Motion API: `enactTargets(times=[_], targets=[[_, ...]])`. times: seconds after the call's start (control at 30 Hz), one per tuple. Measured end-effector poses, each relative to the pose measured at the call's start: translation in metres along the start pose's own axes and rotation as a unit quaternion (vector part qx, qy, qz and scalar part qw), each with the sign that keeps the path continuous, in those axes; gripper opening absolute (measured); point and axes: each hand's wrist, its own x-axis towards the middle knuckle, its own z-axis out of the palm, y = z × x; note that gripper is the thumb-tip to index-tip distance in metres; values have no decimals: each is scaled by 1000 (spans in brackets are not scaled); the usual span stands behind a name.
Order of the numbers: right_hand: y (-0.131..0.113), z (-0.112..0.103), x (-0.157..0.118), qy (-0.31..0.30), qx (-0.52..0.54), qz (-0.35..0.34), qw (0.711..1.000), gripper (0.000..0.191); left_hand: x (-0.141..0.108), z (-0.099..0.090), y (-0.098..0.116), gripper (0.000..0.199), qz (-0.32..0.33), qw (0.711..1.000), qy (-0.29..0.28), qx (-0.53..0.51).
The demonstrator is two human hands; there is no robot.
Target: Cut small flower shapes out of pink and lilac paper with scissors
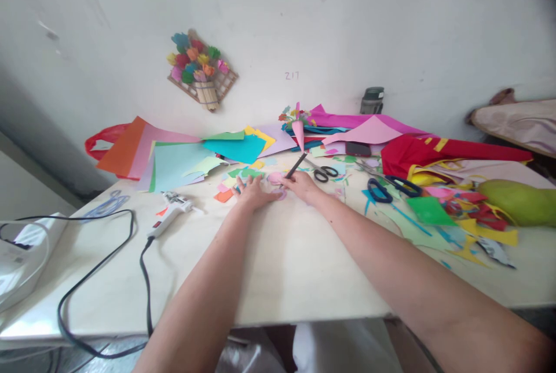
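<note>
My right hand [303, 186] grips a black pen [297, 164], its upper end slanting up to the right. The tip is low, near small pink paper pieces [275, 178] on the table. To the left, my left hand [252, 192] lies with its fingers spread, the thumb stretched toward the pink paper. Whether the thumb presses on a piece is too small to tell. Orange and green paper scraps [224, 195] lie beside the left fingers. Black-handled scissors [325, 173] rest just beyond my right hand.
A white glue gun [170, 214] with a black cord lies left, near a power strip [32, 251]. Coloured sheets [178, 161] and a pink paper cone with flowers [297, 130] are at the back. Blue-handled scissors [402, 186], scraps and a red bag [408, 158] are at right.
</note>
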Motion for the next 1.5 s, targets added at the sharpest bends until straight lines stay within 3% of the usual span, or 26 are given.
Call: enactTargets(times=[1.07, 1.5], targets=[[0, -1, -1, 17, 22, 15, 1000, 15, 0, -1, 0, 109, 2, 1000, 2, 0], [-3, -2, -2, 31, -30, 26, 999, 16, 0, 0, -1, 107, 4, 1000, 5, -1]])
